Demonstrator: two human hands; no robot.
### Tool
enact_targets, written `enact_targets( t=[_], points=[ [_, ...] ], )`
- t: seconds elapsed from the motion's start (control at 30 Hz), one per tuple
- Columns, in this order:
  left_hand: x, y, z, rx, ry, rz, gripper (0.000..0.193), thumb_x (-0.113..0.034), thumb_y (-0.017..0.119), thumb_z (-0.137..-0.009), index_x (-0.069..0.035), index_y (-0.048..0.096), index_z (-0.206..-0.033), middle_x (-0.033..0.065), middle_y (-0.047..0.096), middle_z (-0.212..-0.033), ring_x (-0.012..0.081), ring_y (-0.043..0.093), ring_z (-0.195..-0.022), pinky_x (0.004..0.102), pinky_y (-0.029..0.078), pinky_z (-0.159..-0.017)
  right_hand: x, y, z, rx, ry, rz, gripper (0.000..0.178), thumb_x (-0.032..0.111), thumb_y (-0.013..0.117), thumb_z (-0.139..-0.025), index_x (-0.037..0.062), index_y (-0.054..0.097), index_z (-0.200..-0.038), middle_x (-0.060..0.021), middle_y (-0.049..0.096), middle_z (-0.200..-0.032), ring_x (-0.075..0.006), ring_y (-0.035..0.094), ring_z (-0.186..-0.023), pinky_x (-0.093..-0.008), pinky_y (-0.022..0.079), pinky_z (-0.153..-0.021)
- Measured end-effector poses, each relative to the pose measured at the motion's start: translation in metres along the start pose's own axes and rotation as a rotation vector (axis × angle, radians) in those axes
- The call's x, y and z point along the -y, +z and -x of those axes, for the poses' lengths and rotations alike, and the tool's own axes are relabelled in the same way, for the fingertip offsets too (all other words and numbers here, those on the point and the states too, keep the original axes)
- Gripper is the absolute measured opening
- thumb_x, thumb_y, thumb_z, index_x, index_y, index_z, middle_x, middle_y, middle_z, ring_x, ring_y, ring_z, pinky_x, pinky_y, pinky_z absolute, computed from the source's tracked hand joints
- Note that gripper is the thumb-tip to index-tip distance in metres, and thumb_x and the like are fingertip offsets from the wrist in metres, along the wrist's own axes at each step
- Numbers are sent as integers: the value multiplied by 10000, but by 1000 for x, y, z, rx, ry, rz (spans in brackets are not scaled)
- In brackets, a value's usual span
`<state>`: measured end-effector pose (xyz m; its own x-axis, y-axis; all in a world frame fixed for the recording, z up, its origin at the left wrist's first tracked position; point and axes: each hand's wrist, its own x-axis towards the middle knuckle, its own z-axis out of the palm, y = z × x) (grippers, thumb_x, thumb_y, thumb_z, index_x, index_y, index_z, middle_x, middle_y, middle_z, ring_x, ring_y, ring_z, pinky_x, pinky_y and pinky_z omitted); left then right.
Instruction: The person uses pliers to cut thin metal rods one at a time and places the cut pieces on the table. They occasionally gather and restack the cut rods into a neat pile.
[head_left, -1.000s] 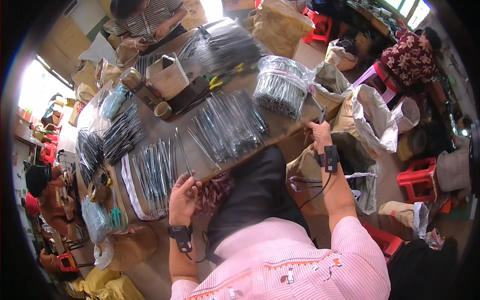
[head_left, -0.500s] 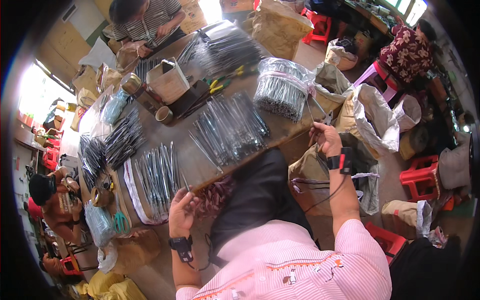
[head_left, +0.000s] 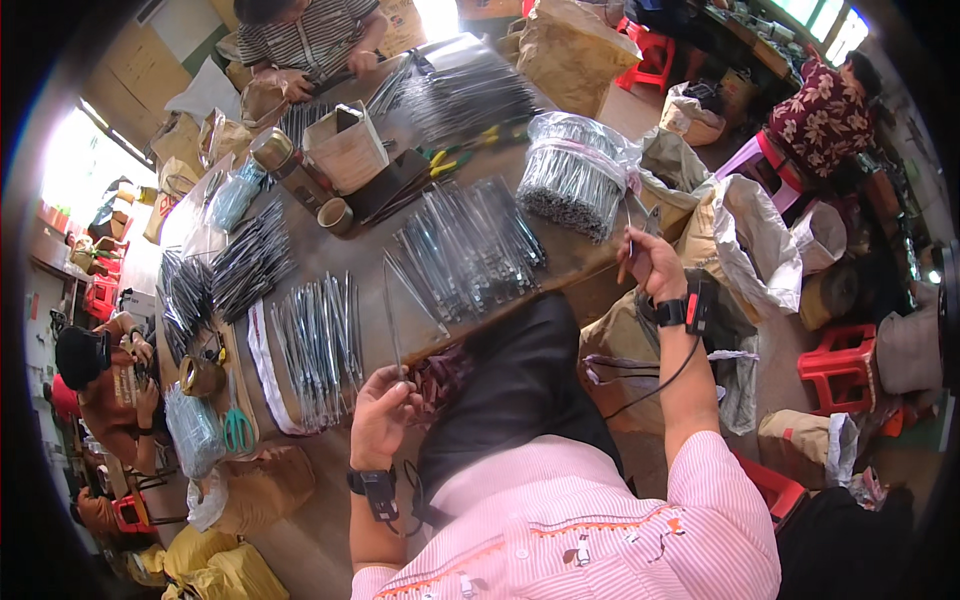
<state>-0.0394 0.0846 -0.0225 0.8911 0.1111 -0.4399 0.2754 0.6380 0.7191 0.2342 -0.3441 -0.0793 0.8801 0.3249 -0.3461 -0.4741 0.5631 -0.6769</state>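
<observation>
Between the fingertips of my left hand (head_left: 385,412), closed in a pinch, a long thin metal strip (head_left: 390,310) stands up at the near edge of the table. My right hand (head_left: 655,265) is closed at the table's right corner, on a slender piece I cannot make out clearly. Ahead of my left hand lie a row of dark metal strips (head_left: 318,340) and a wider spread of silvery strips (head_left: 470,245). Near my right hand stands a thick bundle of silver wires (head_left: 572,180), wrapped in clear plastic.
Pliers with yellow handles (head_left: 445,165), a paper cup (head_left: 336,215) and a cardboard box (head_left: 345,148) stand farther back. Teal scissors (head_left: 238,430) lie at left. Open sacks (head_left: 735,240) and a red stool (head_left: 840,362) are at right. Other people work around.
My left hand has moved slightly right, and its strip now shows upright above the fingers. My right hand has shifted a little, still closed. The person across has moved their hands.
</observation>
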Motion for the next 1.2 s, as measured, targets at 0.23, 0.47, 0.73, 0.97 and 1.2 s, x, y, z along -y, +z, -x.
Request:
enact_targets(
  t=[0.23, 0.47, 0.73, 0.97, 1.2],
  points=[
    [7, 4, 4, -49, -61, -32, 294, -4, 642, -877, 19, 614, -1169, 111, 696, -982, 203, 713, -853, 225, 591, -669, -21, 14, 48, -157, 30, 64, 94, 101, 662, -895, 26, 614, -926, -75, 646, -773, -212, 634, -672, -362, 544, -624],
    [15, 51, -7, 115, -112, -103, 305, -5, 680, -825, 22, 601, -1118, 118, 658, -999, 255, 696, -900, 286, 572, -753, -43, 88, 86, 58, -28, 44, 143, 91, 663, -892, 41, 585, -1001, -106, 666, -842, -226, 669, -708, -364, 567, -666],
    [24, 94, -12, 280, 7, -208, 184, 18, 659, -853, 18, 568, -1013, 94, 637, -932, 208, 684, -836, 280, 575, -740, -89, 175, 123, 176, -190, 367, 165, 34, 664, -883, 33, 549, -1001, -123, 683, -870, -200, 688, -760, -320, 572, -683],
    [17, 91, -12, 263, 110, -271, 158, 7, 684, -851, 17, 588, -975, 75, 655, -894, 159, 673, -807, 259, 564, -731, -112, 179, 124, 174, -259, 515, 125, 13, 687, -872, 11, 593, -955, -70, 678, -820, -150, 684, -741, -266, 558, -614],
    [21, 86, -19, 246, 112, -299, 158, 24, 697, -834, 32, 602, -960, 90, 671, -880, 147, 672, -793, 256, 565, -716, -129, 190, 127, 130, -348, 505, 270, -37, 670, -857, -13, 549, -1097, -77, 661, -828, -143, 659, -693, -258, 538, -543]
  ],
)
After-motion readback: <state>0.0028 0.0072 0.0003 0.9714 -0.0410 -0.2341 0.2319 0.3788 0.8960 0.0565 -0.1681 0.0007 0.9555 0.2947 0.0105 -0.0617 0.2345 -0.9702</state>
